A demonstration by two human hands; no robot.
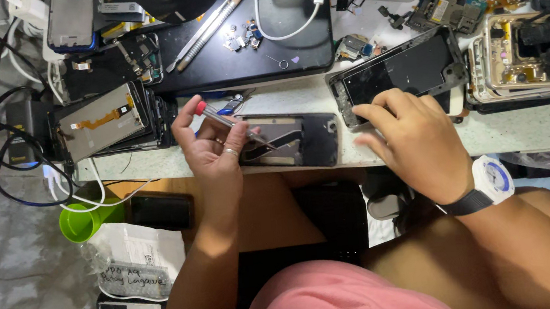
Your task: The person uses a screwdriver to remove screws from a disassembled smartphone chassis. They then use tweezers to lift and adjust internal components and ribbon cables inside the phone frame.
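Left hand [210, 144] closed around red-capped screwdriver [225, 120], tip over dark phone back panel [290, 141] lying flat at table [528, 130] near edge. Right hand [414, 138], white watch [492, 179] on wrist, fingers spread, pressing opened phone frame [401, 72] just right of panel; grips nothing. Farther back: black mat [245, 50] with tweezers [206, 30], small parts. Left: stack of screens [107, 120].
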